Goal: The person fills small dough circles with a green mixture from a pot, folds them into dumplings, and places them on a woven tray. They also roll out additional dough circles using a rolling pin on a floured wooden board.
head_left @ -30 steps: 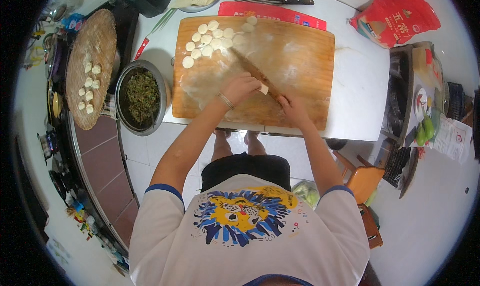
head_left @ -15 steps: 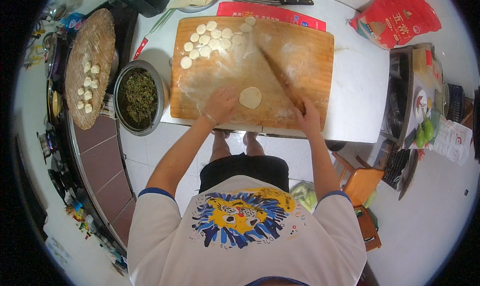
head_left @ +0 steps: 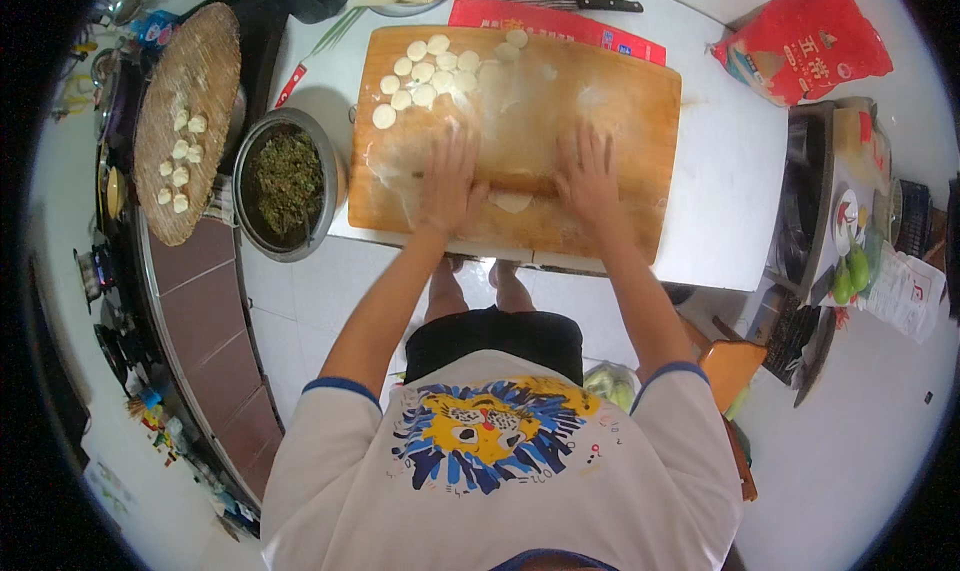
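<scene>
A rolling pin lies crosswise on the floured wooden board. My left hand rests flat on its left end, fingers stretched forward. On its right end my right hand lies the same way, fingers apart. Between my hands a round dough wrapper shows beneath and on the near side of the pin; its far part is hidden. Several small flattened dough rounds are grouped at the board's far left, beyond my left hand.
Left of the board stands a metal bowl of chopped green filling. Farther left, a round woven tray carries several dumplings. Knives and a red sheet lie behind the board; a red bag stands at back right.
The rolling pin, slanted in my right hand before, now lies crosswise over the wrapper. My left hand has moved onto its left end, and my right hand has opened flat on the other end.
</scene>
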Motion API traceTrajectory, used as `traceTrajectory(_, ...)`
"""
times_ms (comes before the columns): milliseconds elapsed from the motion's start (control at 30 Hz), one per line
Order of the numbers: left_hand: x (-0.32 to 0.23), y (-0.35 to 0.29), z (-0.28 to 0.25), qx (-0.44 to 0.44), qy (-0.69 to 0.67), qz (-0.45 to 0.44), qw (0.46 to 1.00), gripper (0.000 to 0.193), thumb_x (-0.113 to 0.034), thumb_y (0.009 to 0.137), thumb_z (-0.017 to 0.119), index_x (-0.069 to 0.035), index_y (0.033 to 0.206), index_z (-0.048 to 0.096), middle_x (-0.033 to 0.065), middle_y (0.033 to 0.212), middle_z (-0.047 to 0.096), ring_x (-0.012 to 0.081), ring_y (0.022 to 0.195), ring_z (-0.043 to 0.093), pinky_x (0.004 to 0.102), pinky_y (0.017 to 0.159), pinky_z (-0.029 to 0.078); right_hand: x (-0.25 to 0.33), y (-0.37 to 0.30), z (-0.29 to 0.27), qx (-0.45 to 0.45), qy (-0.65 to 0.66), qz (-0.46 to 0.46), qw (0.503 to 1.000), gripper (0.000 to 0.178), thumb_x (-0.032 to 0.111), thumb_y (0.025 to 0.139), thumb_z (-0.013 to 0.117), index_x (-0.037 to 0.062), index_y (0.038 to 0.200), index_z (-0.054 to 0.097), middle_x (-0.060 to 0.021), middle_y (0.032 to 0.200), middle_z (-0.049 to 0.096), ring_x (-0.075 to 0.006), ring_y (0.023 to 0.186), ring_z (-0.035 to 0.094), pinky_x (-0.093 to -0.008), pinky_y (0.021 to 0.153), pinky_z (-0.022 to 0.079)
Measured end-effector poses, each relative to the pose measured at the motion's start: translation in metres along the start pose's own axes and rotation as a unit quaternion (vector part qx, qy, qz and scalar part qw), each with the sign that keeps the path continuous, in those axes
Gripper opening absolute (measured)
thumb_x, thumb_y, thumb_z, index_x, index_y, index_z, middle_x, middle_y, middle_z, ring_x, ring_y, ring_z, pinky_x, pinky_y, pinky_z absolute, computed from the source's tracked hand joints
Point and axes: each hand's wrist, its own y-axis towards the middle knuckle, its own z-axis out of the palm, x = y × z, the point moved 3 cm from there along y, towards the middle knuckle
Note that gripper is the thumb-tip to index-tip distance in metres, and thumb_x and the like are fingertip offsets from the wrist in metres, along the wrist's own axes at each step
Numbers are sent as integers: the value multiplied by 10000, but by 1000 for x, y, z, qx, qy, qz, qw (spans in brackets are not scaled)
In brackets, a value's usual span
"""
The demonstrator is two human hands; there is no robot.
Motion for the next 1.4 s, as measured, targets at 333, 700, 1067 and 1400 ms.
traceTrajectory(333, 10, 36, -1, -66, 27, -1, 997, 632, -402, 848, 491, -68, 1359, 328, 149, 1445, 241, 356, 1333, 198, 492, 1074, 159, 1, 19, -6, -29, 80, -15, 996, 550, 365, 786, 595, 104, 1251, 461, -157, 1275, 410, -316, 1183, 378, -505, 994, 256)
traceTrajectory(700, -26, 53, 4, 94, -247, 113, 958, 213, -173, 741, 654, -60, 911, 595, 101, 908, 607, 291, 930, 552, 394, 821, 431, -2, -26, 11, 2, 185, -37, 982, 337, 216, 787, 620, 73, 1084, 550, -97, 884, 551, -274, 808, 536, -379, 743, 438)
traceTrajectory(1067, -5, 38, 11, 144, -188, 170, 957, 237, -74, 733, 613, -46, 966, 578, 139, 1036, 586, 323, 922, 569, 389, 788, 473, -40, -69, 2, 138, 503, 364, 771, 277, 254, 857, 590, 2, 970, 573, -72, 690, 534, -160, 562, 500, -297, 485, 406)
traceTrajectory(1400, -43, -8, 41, 88, -49, 170, 980, 711, -324, 796, 543, -60, 1389, 253, 131, 1449, 239, 304, 1337, 226, 400, 1094, 200, -38, -80, 0, 7, 403, 278, 872, 296, 261, 818, 631, 3, 947, 565, -168, 723, 572, -268, 629, 551, -354, 581, 425)
